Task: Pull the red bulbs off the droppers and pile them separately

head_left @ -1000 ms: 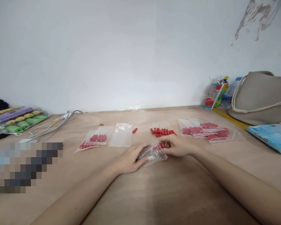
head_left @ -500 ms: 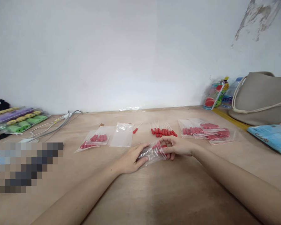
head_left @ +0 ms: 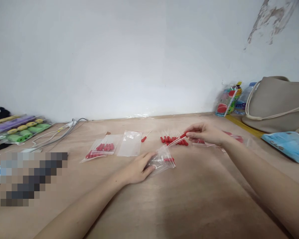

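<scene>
My left hand grips the closed end of a clear zip bag between thumb and fingers, low over the table. Red bulb ends show near that bag's mouth. In a pinch, my right hand holds the red bulb of a dropper; its thin clear stem slants down-left toward the bag. I cannot tell whether the stem tip is inside. Just behind lies a row of loose red-bulbed droppers, partly covered by the held one. A single dropper lies left of them.
Flat zip bag lies left of centre, beside filled bags of droppers. More filled bags are partly hidden behind my right hand. Bottles, a grey bag and a blue packet stand right; cables run left.
My right hand has moved right and up, away from the bag mouth, and now holds a dropper by its bulb. The left hand stays on the bag.
</scene>
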### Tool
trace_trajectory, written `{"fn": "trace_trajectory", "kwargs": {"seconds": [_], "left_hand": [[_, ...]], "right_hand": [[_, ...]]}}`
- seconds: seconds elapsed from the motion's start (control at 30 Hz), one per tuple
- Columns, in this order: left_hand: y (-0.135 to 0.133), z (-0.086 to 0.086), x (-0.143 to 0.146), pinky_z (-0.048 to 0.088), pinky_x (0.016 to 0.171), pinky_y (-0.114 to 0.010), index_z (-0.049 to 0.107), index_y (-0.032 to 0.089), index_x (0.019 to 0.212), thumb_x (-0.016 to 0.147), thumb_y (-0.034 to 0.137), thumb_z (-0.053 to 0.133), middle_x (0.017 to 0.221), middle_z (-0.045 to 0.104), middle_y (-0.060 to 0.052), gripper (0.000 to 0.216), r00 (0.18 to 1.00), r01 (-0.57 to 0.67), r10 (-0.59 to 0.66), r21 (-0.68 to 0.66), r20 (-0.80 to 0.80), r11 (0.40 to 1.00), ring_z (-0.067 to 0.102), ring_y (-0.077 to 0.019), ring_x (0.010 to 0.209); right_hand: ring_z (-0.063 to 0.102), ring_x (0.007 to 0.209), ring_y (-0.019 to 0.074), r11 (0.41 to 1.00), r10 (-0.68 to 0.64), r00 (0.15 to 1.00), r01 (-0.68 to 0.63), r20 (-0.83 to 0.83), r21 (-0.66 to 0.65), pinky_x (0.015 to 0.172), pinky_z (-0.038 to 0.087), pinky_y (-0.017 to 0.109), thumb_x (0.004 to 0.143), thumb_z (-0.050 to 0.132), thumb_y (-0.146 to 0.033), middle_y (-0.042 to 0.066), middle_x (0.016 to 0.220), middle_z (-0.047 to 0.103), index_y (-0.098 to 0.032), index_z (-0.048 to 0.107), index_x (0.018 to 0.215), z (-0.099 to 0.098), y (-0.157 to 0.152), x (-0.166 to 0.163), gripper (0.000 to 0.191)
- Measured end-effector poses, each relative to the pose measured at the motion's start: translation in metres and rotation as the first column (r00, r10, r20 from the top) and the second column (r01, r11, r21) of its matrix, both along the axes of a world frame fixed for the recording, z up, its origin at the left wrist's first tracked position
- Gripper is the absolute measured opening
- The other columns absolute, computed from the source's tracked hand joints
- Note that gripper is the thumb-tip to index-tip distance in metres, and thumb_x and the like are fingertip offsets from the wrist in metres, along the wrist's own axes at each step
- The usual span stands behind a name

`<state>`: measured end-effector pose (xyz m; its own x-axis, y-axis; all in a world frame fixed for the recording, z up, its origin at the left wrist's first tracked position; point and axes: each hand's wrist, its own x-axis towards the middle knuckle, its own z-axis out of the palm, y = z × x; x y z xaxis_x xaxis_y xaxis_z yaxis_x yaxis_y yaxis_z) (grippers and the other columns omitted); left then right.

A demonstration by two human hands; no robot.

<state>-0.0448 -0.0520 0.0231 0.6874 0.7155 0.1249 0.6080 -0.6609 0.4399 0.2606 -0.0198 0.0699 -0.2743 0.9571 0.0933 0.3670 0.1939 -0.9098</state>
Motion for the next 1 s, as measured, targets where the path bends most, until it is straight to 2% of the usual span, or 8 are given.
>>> {"fn": "trace_trajectory", "kwargs": {"seconds": [0.1, 0.2, 0.3, 0.37, 0.43, 0.63, 0.83, 1.0], "left_hand": [[-0.004, 0.010, -0.001, 0.041, 0.089, -0.036, 0.042, 0.023, 0.121, 0.083, 0.034, 0.046, 0.122, 0.050, -0.007, 0.040, 0.994, -0.038, 0.040, 0.021, -0.097, 0.999, 0.051, -0.0233, 0.105], [-0.008, 0.019, -0.002, 0.045, 0.076, -0.033, 0.051, 0.022, 0.106, 0.079, 0.036, 0.050, 0.106, 0.057, -0.007, 0.031, 0.979, -0.089, 0.093, 0.030, -0.179, 0.996, 0.057, -0.0226, 0.090], [-0.005, 0.027, -0.004, 0.046, 0.070, -0.031, 0.055, 0.021, 0.096, 0.077, 0.038, 0.052, 0.096, 0.059, -0.005, 0.026, 0.970, -0.137, 0.137, 0.015, -0.201, 0.990, 0.057, -0.0215, 0.083], [0.006, 0.030, -0.005, 0.045, 0.075, -0.032, 0.057, 0.020, 0.094, 0.078, 0.036, 0.050, 0.096, 0.059, -0.006, 0.023, 0.963, -0.202, 0.210, 0.065, -0.167, 0.977, 0.057, -0.0217, 0.086], [0.024, 0.030, -0.004, 0.042, 0.084, -0.033, 0.057, 0.019, 0.096, 0.080, 0.030, 0.047, 0.100, 0.059, -0.007, 0.022, 0.944, -0.294, 0.313, 0.167, -0.102, 0.941, 0.056, -0.0220, 0.094], [0.088, 0.018, 0.016, 0.042, 0.085, -0.030, 0.059, 0.017, 0.091, 0.076, 0.015, 0.048, 0.095, 0.061, -0.008, 0.018, 0.887, -0.425, 0.455, 0.244, -0.079, 0.872, 0.056, -0.0206, 0.093], [0.118, 0.010, 0.038, 0.044, 0.077, -0.028, 0.059, 0.016, 0.081, 0.070, 0.013, 0.055, 0.086, 0.063, -0.008, 0.013, 0.846, -0.494, 0.517, 0.174, -0.128, 0.852, 0.058, -0.0208, 0.086], [0.122, 0.012, 0.054, 0.044, 0.069, -0.023, 0.058, 0.017, 0.082, 0.064, 0.014, 0.059, 0.085, 0.064, -0.005, 0.018, 0.845, -0.513, 0.521, 0.092, -0.120, 0.853, 0.060, -0.0178, 0.079]], "right_hand": [[0.057, 0.064, 0.0119, 0.952, -0.199, 0.968, 0.228, -0.153, 0.206, 0.063, 0.050, 0.029, 0.068, 0.064, -0.043, 0.005, 0.079, 0.065, -0.016, 0.062, 0.088, 0.003, 0.007, -0.008, 0.033], [0.059, 0.069, 0.0141, 0.827, -0.287, 0.947, 0.321, -0.145, 0.462, 0.069, 0.050, 0.031, 0.078, 0.054, -0.040, 0.006, 0.087, 0.066, -0.017, 0.061, 0.095, -0.010, 0.016, -0.042, 0.030], [0.059, 0.085, 0.0158, 0.783, -0.269, 0.930, 0.060, 0.251, 0.619, 0.076, 0.045, 0.029, 0.088, 0.039, -0.031, 0.006, 0.097, 0.065, -0.020, 0.059, 0.104, -0.031, 0.025, -0.081, 0.028], [0.056, 0.094, 0.0165, 0.754, -0.278, 0.786, -0.177, 0.551, 0.632, 0.080, 0.041, 0.029, 0.090, 0.034, -0.022, 0.008, 0.105, 0.063, -0.018, 0.056, 0.109, -0.043, 0.031, -0.097, 0.029], [0.056, 0.096, 0.0188, 0.751, -0.271, 0.712, -0.265, 0.648, 0.605, 0.081, 0.038, 0.031, 0.089, 0.038, -0.020, 0.010, 0.102, 0.063, -0.018, 0.059, 0.105, -0.052, 0.036, -0.106, 0.026], [0.055, 0.093, 0.0220, 0.763, -0.269, 0.649, -0.307, 0.712, 0.569, 0.081, 0.030, 0.034, 0.085, 0.048, -0.030, 0.011, 0.094, 0.066, -0.017, 0.063, 0.091, -0.057, 0.047, -0.107, 0.020], [0.054, 0.091, 0.0189, 0.781, -0.310, 0.695, -0.203, 0.649, 0.591, 0.078, 0.032, 0.031, 0.090, 0.035, -0.036, 0.007, 0.093, 0.065, -0.020, 0.061, 0.096, -0.051, 0.039, -0.096, 0.031], [0.053, 0.076, 0.0148, 0.821, -0.249, 0.882, -0.027, 0.400, 0.570, 0.070, 0.037, 0.026, 0.083, 0.042, -0.024, 0.005, 0.084, 0.062, -0.018, 0.062, 0.086, -0.055, 0.018, -0.078, 0.021]]}}
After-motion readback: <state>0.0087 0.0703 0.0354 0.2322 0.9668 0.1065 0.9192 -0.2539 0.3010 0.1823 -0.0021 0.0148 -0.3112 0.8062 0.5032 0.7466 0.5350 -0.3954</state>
